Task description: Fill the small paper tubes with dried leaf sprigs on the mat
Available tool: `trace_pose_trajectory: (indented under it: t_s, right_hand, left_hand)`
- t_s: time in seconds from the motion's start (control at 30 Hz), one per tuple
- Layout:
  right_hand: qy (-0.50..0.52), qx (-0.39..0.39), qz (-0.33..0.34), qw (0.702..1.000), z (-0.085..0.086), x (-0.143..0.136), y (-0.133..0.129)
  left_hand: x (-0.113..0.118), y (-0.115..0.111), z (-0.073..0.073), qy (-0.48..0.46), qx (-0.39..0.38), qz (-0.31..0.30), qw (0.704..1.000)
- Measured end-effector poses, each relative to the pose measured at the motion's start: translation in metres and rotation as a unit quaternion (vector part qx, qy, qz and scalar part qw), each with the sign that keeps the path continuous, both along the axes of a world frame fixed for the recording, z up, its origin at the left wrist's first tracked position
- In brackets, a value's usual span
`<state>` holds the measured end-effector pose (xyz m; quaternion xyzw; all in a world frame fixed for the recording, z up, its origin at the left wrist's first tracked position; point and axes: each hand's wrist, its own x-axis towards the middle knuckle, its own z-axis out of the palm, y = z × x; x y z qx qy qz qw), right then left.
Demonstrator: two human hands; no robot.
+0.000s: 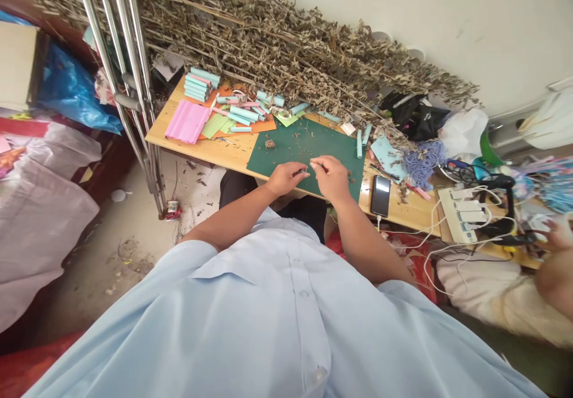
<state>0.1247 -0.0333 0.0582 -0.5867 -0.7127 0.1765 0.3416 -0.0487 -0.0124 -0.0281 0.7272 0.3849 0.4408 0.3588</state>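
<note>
Over the near edge of a green cutting mat (286, 141), my left hand (285, 179) is closed in a pinch, with something tiny at its fingertips that I cannot make out. Close beside it, my right hand (332, 178) also pinches, thumb against forefinger, and what it holds is too small to name. A small brown clump of dry plant matter (269, 144) lies on the mat beyond the left hand, among scattered brown crumbs.
Dried leafy stalks (286, 46) heap along the wall. Rolled blue paper tubes (244, 113) and folded pink paper (188, 122) lie left. To the right are a phone (380, 196), purple cords (423, 164), a power strip (457, 216) and another person's arm (555, 267). Metal crutches (129, 76) stand left.
</note>
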Motion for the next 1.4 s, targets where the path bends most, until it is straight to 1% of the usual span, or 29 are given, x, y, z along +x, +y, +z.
trace_pose_trajectory:
  t_s: [0.07, 0.13, 0.27, 0.33, 0.5, 0.63, 0.73, 0.83, 0.9, 0.97, 1.03, 1.13, 1.27, 1.4]
  right_hand:
    - [0.006, 0.012, 0.015, 1.000, 0.001, -0.004, -0.010]
    - [0.003, 0.019, 0.023, 1.000, -0.001, -0.007, -0.015]
    - [-0.032, 0.016, 0.032, 0.999, -0.009, -0.009, -0.018]
    - [-0.047, 0.023, 0.036, 0.998, -0.011, -0.009, -0.019]
    - [-0.094, 0.012, 0.047, 0.994, -0.004, -0.009, -0.019]
    - [-0.114, -0.004, 0.089, 0.990, 0.002, -0.004, -0.017]
    - [-0.112, 0.004, 0.106, 0.988, 0.002, -0.001, -0.015]
    - [-0.111, 0.006, 0.093, 0.989, 0.000, -0.001, -0.013]
    - [-0.110, -0.005, 0.064, 0.992, 0.001, -0.004, -0.011]
    - [-0.111, -0.021, 0.037, 0.993, 0.003, -0.006, -0.010]
    - [-0.118, -0.032, 0.035, 0.992, 0.006, -0.008, -0.008]
    - [-0.146, -0.031, 0.070, 0.986, 0.012, -0.007, -0.006]
    - [-0.210, -0.037, 0.125, 0.969, 0.018, -0.004, -0.004]
    - [-0.275, -0.064, 0.148, 0.948, 0.026, -0.006, -0.005]
  left_hand:
    - [-0.001, -0.001, 0.001, 0.003, 0.003, -0.007, 1.000]
    - [-0.001, 0.000, 0.001, 0.006, 0.012, -0.010, 1.000]
    - [-0.001, 0.001, 0.000, 0.014, 0.028, -0.012, 0.999]
    - [-0.001, 0.001, -0.001, 0.014, 0.033, -0.014, 0.999]
    - [-0.001, 0.000, 0.000, 0.003, 0.042, -0.016, 0.999]
    - [-0.001, 0.000, 0.000, 0.009, 0.034, -0.021, 0.999]
    - [-0.001, 0.001, 0.000, 0.009, 0.029, -0.029, 0.999]
    - [0.000, 0.002, -0.003, 0.008, 0.033, -0.026, 0.999]
    - [0.000, 0.002, -0.005, 0.011, 0.036, -0.020, 0.999]
    - [0.001, 0.003, -0.007, 0.015, 0.038, -0.017, 0.999]
    - [0.001, 0.003, -0.008, 0.019, 0.041, -0.018, 0.999]
    - [0.000, 0.003, -0.007, 0.023, 0.046, -0.016, 0.999]
    - [-0.001, 0.002, -0.004, 0.021, 0.045, -0.023, 0.999]
    - [-0.002, 0.001, -0.002, 0.020, 0.045, -0.033, 0.998]
